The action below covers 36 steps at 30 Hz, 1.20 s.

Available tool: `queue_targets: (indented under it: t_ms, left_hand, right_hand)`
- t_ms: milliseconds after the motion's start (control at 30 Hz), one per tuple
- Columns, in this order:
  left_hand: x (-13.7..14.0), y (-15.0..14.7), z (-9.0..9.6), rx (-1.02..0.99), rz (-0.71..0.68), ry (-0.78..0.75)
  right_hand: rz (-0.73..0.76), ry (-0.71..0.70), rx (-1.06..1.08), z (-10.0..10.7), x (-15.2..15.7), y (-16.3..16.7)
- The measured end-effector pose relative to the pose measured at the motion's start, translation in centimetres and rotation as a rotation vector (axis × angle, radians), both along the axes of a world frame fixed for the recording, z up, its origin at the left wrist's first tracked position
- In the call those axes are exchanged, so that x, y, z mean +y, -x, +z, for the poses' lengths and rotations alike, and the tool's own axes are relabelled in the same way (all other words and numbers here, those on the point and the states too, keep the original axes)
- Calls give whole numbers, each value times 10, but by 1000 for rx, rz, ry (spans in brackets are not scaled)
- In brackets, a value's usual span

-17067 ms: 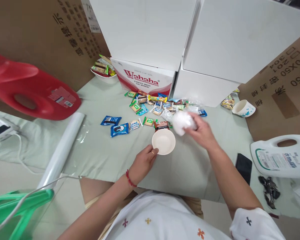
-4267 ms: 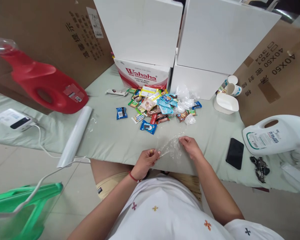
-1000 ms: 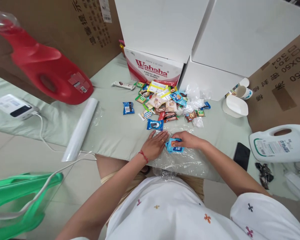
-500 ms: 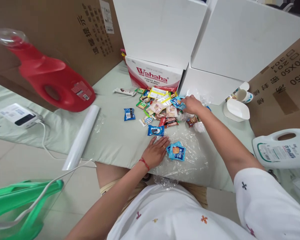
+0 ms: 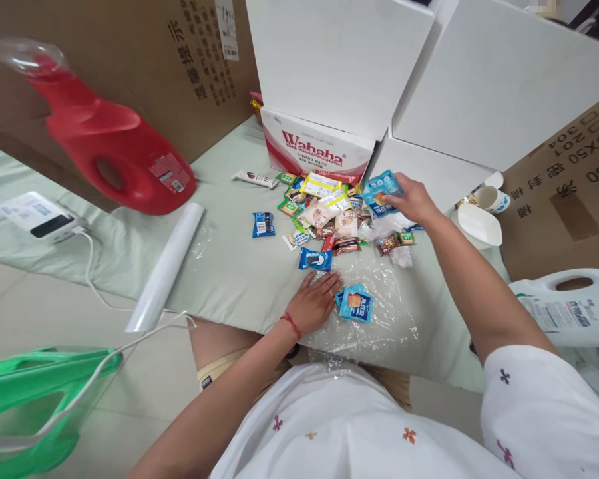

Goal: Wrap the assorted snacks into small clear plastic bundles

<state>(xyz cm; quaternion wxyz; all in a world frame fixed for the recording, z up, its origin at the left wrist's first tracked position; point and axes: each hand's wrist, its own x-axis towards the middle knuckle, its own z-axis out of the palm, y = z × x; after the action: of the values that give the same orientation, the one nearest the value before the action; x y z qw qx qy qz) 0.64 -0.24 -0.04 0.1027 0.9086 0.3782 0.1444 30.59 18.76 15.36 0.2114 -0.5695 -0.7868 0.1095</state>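
My right hand [image 5: 413, 198] grips a blue snack packet [image 5: 381, 193] by its edge, raised over the right side of a heap of wrapped snacks [image 5: 324, 211]. Fingers stretched out, my left hand [image 5: 314, 303] lies flat on the table at the edge of a clear plastic sheet [image 5: 394, 313]. Beside its fingertips, a few overlapping blue snack packets [image 5: 356, 303] rest on that sheet. Just above the left hand is a blue cookie packet [image 5: 315, 259]. Another small blue packet [image 5: 263, 225] lies apart to the left, and a long white wrapped bar [image 5: 254, 179] is behind it.
Behind the heap stands a Wahaha carton [image 5: 314, 150] under white boxes [image 5: 339, 60]. At left are a red jug [image 5: 124, 146], a white plastic roll [image 5: 167, 266] and a white device [image 5: 40, 216] with a cable. A white bowl [image 5: 476, 225] and white jug [image 5: 569, 306] stand at right.
My right hand has lifted the blue packet up off the heap, slightly right and toward the camera. My left hand stays flat in place. The whole view has shifted slightly.
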Motion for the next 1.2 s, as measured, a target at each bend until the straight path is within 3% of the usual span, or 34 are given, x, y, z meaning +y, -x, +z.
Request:
queue_targets:
  t_ms: [67,133,233,300,400,467,600,700,767,867,1033,1200]
  left_hand:
    - [0,0,1,-2,-3,4]
    - [-1,-1,1,0,-6,7]
    - [0,-1,0,9,-12,3]
    - [0,-1,0,20,-14,-2]
    - [0,0,0,41,-15,-4]
    - [0,-1,1,52,-17,-5]
    - [0,-1,2,58,-16,-16]
    - [-1,-1,2,62,-9,-16]
    - [-1,-2,2,62,-12,-12]
    - [0,-1,2,62,-16,-9]
    - [0,0,0,76,-17,-12]
    - [-1,-2,1,78,-6,-7]
  right_hand:
    - [47,105,200,7,-35,0]
    - [199,361,287,2,-74,6]
    - [446,688,258,-25,-121,21]
    - [501,759,203,-48,-138,30]
    - [484,721,85,-72,-143,41]
    - [495,653,-15,-75,-139,45]
    - [391,403,-216,-57,-130,42]
    - [300,249,-176,-37,-133,33]
    - [441,298,-85,-33,-141,32]
    - [672,376,-84,-48,-159,40]
    - [503,238,-168,-91,-177,50]
    - [487,260,-170,-98,-179,46]
